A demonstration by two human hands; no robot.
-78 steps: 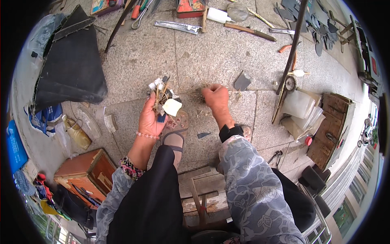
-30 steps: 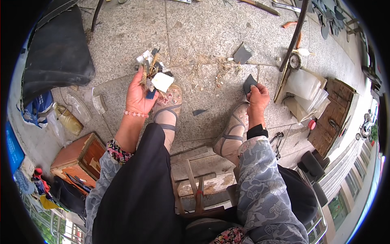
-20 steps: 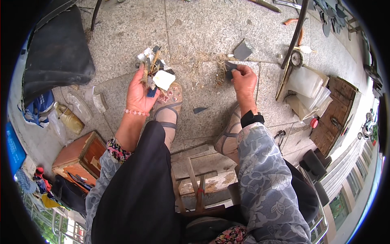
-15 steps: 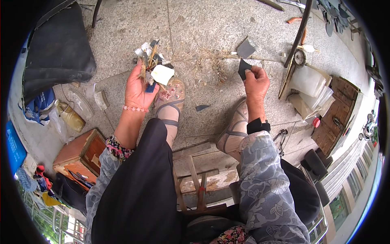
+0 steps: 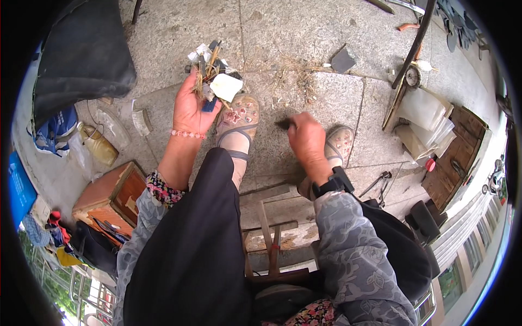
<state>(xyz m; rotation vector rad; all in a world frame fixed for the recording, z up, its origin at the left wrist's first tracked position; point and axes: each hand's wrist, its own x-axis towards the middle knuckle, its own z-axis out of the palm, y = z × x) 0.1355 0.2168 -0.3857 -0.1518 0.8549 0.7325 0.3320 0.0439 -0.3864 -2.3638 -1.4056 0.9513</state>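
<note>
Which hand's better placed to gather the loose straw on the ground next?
Probably the right hand: it's nearer the straw and holds only what looks like a small dark scrap, blurred. The left hand is full, cradling mixed scraps.

A: Colours of the scraps [image 5: 226, 87] in your left hand [image 5: 190, 111]?
B: White, black, dark blue, straw-yellow. Blurred piece [image 5: 283, 124] in your right hand [image 5: 308, 138]: blackish.
A: And what you wear?
B: Sleeves [image 5: 356, 244]: grey, paler floral pattern. Left cuff [image 5: 163, 191]: multicoloured flowers on black. Trousers [image 5: 190, 239]: plain black. Bracelet [image 5: 187, 134]: pink. Paving [image 5: 293, 32]: speckled grey.
</note>
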